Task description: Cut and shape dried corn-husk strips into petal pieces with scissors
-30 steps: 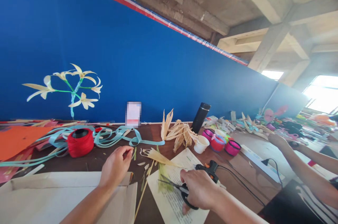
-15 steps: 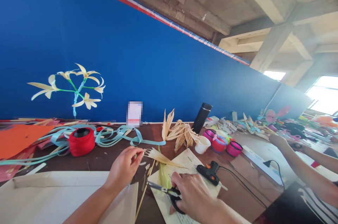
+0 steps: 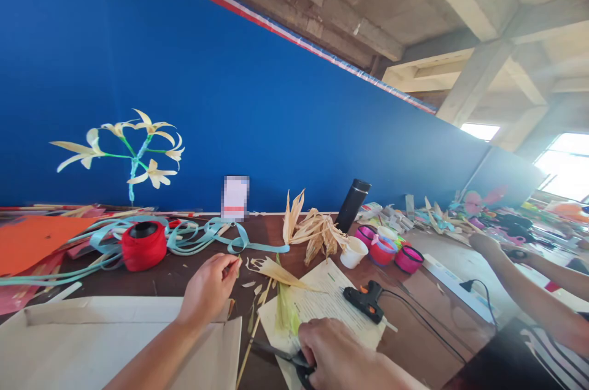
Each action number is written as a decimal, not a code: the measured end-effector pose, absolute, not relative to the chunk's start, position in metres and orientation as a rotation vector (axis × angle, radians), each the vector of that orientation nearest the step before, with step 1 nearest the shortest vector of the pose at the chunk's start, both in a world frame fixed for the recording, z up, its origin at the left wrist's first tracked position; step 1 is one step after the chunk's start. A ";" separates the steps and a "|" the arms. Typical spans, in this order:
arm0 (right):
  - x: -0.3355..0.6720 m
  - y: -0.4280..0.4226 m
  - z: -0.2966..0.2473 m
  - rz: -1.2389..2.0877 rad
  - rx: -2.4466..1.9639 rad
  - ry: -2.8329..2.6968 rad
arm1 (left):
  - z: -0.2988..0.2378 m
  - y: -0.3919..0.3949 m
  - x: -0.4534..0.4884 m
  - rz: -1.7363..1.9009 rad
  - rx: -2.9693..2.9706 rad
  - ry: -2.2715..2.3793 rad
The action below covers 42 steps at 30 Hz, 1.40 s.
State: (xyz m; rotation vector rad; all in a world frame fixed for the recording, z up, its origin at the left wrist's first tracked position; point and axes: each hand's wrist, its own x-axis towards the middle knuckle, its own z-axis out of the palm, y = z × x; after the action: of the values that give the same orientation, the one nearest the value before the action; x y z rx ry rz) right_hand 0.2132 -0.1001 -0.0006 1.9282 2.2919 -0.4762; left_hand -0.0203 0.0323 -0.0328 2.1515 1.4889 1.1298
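Observation:
My left hand [image 3: 212, 286] is raised over the table with thumb and fingers pinched together. Whatever sits in the pinch is too small to make out. Just right of it lies a pale corn husk piece [image 3: 283, 273], its left end cut into thin strips. Black-handled scissors [image 3: 301, 365] are in my right hand [image 3: 338, 350], low at the front, their blades pointing left and slightly blurred. Beneath and beyond them are a greenish husk [image 3: 286, 310] and a printed sheet [image 3: 329, 301]. A thin stick [image 3: 253, 335] lies between my hands.
A black glue gun [image 3: 365, 301] with a cord rests on the sheet's right side. Behind are dried husks [image 3: 319, 233], a white cup [image 3: 353, 252] and a black bottle [image 3: 353, 205]. Red ribbon [image 3: 143, 249] and a cardboard box [image 3: 115, 341] are left; another person's arm [image 3: 519, 286] is right.
My left hand has moved left, off the cut end of the husk piece, which stays lying there. My right hand has shifted slightly down and toward me with the scissors.

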 end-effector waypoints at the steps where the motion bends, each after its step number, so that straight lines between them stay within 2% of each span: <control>1: 0.213 -0.101 0.000 -0.496 1.917 2.284 | -0.033 0.032 -0.020 1.119 2.159 1.489; 4: 0.212 -0.101 0.004 -0.516 1.867 2.268 | -0.032 0.030 -0.020 1.080 2.166 1.512; 10: 0.206 -0.094 0.011 -0.249 1.615 2.369 | -0.032 0.030 -0.019 1.047 2.207 1.489; 13: 0.207 -0.090 0.007 -0.234 1.574 2.396 | -0.033 0.030 -0.019 1.024 2.214 1.485; 20: 0.209 -0.081 0.008 -0.383 1.490 2.408 | -0.033 0.027 -0.016 0.988 2.239 1.445; 26: 0.217 -0.080 0.023 -0.875 1.510 2.375 | -0.034 0.027 -0.014 0.980 2.250 1.449; 28: 0.221 -0.080 0.026 -0.935 1.507 2.403 | -0.035 0.027 -0.015 0.980 2.249 1.454; 32: 0.221 -0.066 0.026 -0.788 1.784 2.566 | -0.036 0.029 -0.016 0.983 2.224 1.504; 36: 0.212 -0.036 0.019 -0.401 2.266 2.616 | -0.035 0.028 -0.017 0.960 2.203 1.540; 42: 0.198 -0.006 -0.002 -0.319 2.375 2.366 | -0.036 0.030 -0.018 0.935 2.211 1.518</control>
State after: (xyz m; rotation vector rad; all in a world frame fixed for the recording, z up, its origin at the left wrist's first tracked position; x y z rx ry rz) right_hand 0.1978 -0.0056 -0.0020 2.3746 2.3661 -0.3186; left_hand -0.0180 0.0298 -0.0365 2.2112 1.5181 0.9346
